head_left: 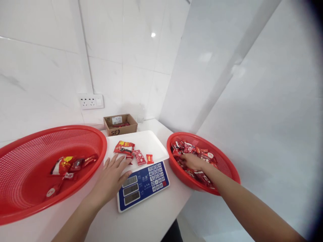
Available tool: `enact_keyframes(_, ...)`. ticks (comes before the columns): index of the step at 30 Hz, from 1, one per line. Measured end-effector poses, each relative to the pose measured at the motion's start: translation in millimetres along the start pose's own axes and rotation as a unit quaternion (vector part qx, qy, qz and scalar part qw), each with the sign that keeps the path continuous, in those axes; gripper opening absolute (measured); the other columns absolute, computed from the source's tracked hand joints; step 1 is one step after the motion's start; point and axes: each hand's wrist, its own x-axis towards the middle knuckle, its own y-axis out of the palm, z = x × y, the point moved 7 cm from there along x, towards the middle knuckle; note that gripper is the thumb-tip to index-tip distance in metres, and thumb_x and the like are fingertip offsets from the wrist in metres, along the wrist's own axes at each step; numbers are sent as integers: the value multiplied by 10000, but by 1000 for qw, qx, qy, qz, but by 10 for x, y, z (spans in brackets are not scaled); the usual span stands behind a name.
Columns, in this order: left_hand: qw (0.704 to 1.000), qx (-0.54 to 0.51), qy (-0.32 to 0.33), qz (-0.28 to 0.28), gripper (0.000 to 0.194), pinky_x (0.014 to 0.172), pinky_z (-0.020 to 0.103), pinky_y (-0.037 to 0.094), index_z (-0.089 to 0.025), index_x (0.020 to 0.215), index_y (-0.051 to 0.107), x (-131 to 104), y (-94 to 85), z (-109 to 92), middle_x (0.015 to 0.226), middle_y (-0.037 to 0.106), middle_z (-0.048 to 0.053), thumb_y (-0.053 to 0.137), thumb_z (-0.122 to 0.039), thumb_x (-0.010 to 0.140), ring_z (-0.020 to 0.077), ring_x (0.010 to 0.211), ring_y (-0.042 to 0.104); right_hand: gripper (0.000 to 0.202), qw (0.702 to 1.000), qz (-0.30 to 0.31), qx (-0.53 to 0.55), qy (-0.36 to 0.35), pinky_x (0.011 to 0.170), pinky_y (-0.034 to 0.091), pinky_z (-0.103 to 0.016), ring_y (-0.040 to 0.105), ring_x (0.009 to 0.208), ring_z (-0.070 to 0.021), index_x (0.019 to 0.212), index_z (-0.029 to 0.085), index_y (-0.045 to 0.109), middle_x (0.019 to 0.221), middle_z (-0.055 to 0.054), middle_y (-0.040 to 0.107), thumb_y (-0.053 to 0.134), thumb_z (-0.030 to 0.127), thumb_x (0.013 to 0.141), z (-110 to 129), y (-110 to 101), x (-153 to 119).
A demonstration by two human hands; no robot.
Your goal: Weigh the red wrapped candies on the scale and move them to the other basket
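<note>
My left hand (111, 176) is spread flat, palm down, at the left front edge of the white tray (153, 141) of a scale with a blue keypad panel (143, 185). On that tray lie a large red snack packet (124, 147), a red dotted packet (139, 157) and a small red packet (149, 159). Another red packet shows partly beyond my left fingertips. My right hand (193, 162) reaches down into the right red basket (228, 168), among many red wrapped snacks (204, 156). Its fingertips are hidden by the wrappers, so I cannot tell if they grip one.
A large red perforated basket (85, 134) at the left holds several red packets (63, 165). Behind the scale, a small open cardboard box (121, 125) has red items inside. A clear container (140, 116) stands beside it. A wall socket (91, 101) is above.
</note>
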Motion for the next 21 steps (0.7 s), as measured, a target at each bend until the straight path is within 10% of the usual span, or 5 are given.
enact_keyframes(7,1000,2,-2,12,383,1031,566,263,-303,1256,495,12,-24,-32,1351,485,42,399,-396,897,323,1312,305,244,991,-113,72,-21,734,464,-284,601,879,-197,903,178,600,936,-56,668,397,307,858,410,-575,21)
enact_keyframes(12,1000,-17,-16,9,437,1044,549,256,-260,1309,435,11,-36,-28,1390,435,86,423,-384,889,304,1326,286,370,938,-35,333,-93,820,492,-323,596,1009,-195,1213,204,492,1150,-71,620,456,260,850,1067,-287,167)
enact_keyframes(21,979,-104,-35,-170,585,1048,490,293,-236,1402,208,-50,-425,39,1463,278,130,422,-425,890,264,1356,218,778,976,-31,116,-183,1093,130,-483,54,1383,-282,1433,154,189,1509,-167,118,471,533,816,1860,393,208)
